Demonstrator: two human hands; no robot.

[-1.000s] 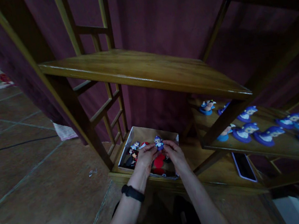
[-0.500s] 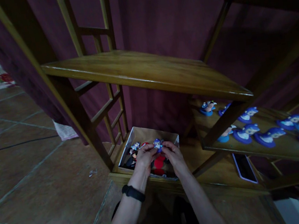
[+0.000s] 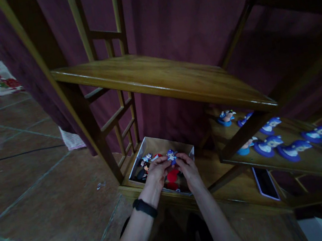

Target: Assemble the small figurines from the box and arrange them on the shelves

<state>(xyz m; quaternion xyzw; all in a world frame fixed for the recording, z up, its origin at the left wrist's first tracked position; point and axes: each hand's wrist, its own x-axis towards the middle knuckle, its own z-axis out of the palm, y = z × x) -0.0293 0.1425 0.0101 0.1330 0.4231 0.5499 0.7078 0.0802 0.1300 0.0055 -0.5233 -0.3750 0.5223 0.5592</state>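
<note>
A small blue-and-white figurine (image 3: 171,156) is held upright between my two hands, above an open cardboard box (image 3: 170,140). My left hand (image 3: 157,171), with a black band on its wrist, pinches the figurine's left side. On the other side my right hand (image 3: 187,166) grips it with thumb and fingers. Inside the box lie several more figurines (image 3: 147,167) and red pieces (image 3: 172,175), partly covered by my hands.
The box stands on the low board of a wooden shelf unit (image 3: 160,79). To the right, several blue-based figurines (image 3: 268,145) stand on another shelf board. A phone (image 3: 265,183) lies below them. A shelf board juts out above the box.
The view has shifted slightly, so everything sits a little farther right. Both hands still hold the figurine over the box.
</note>
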